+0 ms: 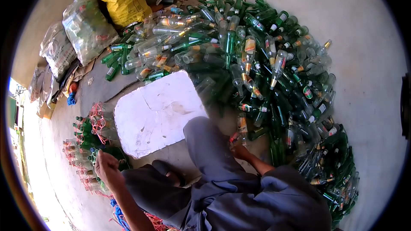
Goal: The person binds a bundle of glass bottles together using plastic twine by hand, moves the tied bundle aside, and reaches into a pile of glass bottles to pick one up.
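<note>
My left hand (108, 167) is closed, fingers curled, beside several green bottles (87, 139) standing at the left; what it grips, if anything, is hidden. Clear bottles (79, 158) stand there too, with pink-red string (99, 122) around some of them. Beyond my right knee, my right hand (240, 150) is low at the near edge of the bottle heap, its fingers closed around a bottle (233, 138) with a red patch, mostly covered by the hand. A clear bottle with an orange label (242, 124) lies close to that hand.
A large heap of green and clear glass bottles (229, 45) spreads along the wall. A worn white board (158, 113) lies in front of me. Full clear sacks (87, 25) and a yellow sack (123, 0) stand at the back left. Blue string (119, 214) lies lower left.
</note>
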Tool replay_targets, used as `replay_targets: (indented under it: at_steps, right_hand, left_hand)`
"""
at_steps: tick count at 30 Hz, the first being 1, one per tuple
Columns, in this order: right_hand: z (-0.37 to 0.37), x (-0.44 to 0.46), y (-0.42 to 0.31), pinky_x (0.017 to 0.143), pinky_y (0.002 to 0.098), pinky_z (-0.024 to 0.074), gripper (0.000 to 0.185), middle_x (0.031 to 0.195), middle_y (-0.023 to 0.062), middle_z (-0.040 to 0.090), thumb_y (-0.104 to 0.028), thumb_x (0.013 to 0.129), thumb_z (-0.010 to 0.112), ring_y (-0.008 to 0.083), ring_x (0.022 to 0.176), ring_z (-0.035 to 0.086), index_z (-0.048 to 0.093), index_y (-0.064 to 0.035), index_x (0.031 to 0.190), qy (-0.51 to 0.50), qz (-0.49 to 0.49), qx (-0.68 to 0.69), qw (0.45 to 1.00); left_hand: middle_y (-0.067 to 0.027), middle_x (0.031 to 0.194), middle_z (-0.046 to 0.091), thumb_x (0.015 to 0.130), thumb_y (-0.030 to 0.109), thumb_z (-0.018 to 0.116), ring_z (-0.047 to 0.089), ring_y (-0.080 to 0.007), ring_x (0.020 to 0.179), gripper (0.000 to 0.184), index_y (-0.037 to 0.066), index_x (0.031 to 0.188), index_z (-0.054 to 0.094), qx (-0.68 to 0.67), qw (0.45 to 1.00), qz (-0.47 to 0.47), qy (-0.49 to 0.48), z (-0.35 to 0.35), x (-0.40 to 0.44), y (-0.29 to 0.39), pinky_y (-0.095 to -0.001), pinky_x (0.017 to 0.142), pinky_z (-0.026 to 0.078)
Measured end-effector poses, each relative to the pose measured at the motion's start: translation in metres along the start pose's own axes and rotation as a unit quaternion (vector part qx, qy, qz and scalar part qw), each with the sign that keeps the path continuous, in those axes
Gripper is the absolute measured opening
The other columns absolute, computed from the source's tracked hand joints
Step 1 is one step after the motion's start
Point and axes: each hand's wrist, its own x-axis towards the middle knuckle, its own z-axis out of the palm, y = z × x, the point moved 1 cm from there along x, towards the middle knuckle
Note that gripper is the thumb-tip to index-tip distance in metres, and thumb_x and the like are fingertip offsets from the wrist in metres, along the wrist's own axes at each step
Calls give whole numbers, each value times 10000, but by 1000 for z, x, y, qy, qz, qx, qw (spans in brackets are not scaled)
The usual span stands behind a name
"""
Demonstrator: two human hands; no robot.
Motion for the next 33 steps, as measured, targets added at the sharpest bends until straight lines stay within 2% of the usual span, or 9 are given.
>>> replay_targets:
  at_steps: [5,9,12,14,20,22,26,29,33]
  right_hand:
    - [10,26,11,706,490,518,209,817,198,667,-236,880,611,383,803,667,668,-34,886,38,40,1,998]
    - [10,56,12,731,467,540,331,940,194,693,-302,894,603,367,846,684,671,-34,1076,-23,149,42,988]
    - [-57,99,-48,797,443,543,425,1041,219,697,-318,907,591,369,916,686,646,-31,1215,74,145,111,980]
    - [-42,123,-39,846,427,538,465,1082,240,694,-306,912,590,371,970,684,619,-29,1284,163,159,202,952]
    - [-43,155,-25,896,491,513,507,1211,267,651,-262,883,635,390,1076,662,602,-14,1324,61,229,264,935]
    - [6,134,6,866,479,523,457,1144,261,671,-273,880,640,394,1041,667,630,-18,1259,98,257,159,948]
    - [-81,74,-58,865,482,524,333,1025,225,703,-288,872,640,398,986,670,681,-32,1081,44,374,90,922]
    - [-17,30,3,855,498,524,372,1007,212,707,-315,791,693,408,980,671,694,-42,1044,-2,387,21,922]
    - [-5,-7,14,810,495,531,364,932,209,709,-325,755,682,417,921,674,700,-24,960,143,520,128,832]
  left_hand:
    - [16,557,417,1051,270,525,353,-71,477,444,99,645,465,55,988,-73,-123,37,6,-62,-248,464,257]
    - [3,553,440,1041,271,535,404,-86,473,427,94,656,489,54,983,-157,-75,29,4,-88,-249,453,292]
    - [-8,579,472,1028,259,549,424,-103,470,376,91,693,515,23,980,-193,-51,27,12,-92,-250,445,323]
    - [-14,633,517,1015,230,566,437,-101,478,291,90,761,537,-7,975,-220,-33,27,19,-99,-245,443,337]
    - [-14,689,560,999,179,599,457,-83,494,192,96,832,554,-13,967,-237,-92,39,23,-109,-229,446,341]
    - [-16,705,566,1003,175,600,461,-82,502,186,91,842,557,-18,965,-241,-105,43,21,-110,-225,453,347]
    - [-14,708,565,1007,188,599,464,-83,509,188,85,854,559,-8,962,-254,-102,55,17,-107,-225,461,354]
    - [-13,711,567,1008,193,600,465,-83,511,189,83,859,561,2,959,-257,-116,57,17,-111,-225,465,357]
    - [-13,709,568,1007,192,601,466,-84,511,191,85,853,561,8,956,-260,-134,60,17,-117,-224,467,359]
